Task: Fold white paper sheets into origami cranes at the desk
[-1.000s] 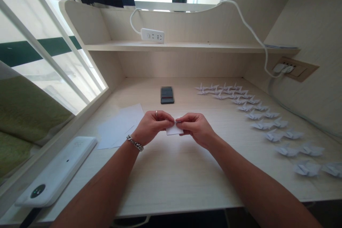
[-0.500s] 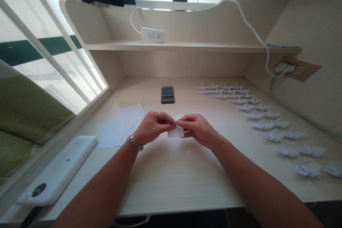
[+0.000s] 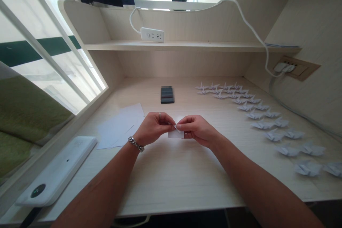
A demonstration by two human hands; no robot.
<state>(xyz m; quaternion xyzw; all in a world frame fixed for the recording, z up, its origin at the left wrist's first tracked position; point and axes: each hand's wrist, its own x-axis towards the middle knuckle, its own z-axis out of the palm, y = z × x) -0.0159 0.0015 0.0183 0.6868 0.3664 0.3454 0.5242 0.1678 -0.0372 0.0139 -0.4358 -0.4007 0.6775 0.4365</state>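
A small folded piece of white paper (image 3: 175,134) is held between both hands above the middle of the desk. My left hand (image 3: 154,127), with a ring and a chain bracelet, pinches its top edge between thumb and fingers. From the other side my right hand (image 3: 197,129) grips the paper's top and right edge, its thumb pressed at the fold. The two sets of fingertips nearly meet, and they hide part of the folds. Flat white paper sheets (image 3: 117,124) lie on the desk just left of my left hand.
Several folded paper cranes (image 3: 253,114) stand in rows along the right side. A dark, blurred-out device (image 3: 167,94) lies beyond my hands. A long white device (image 3: 57,171) sits at the left edge. On the shelf rests a white power strip (image 3: 152,35).
The fingertips have shifted slightly at the paper's top edge, and a small raised fold now shows between them. Both hands keep their hold.
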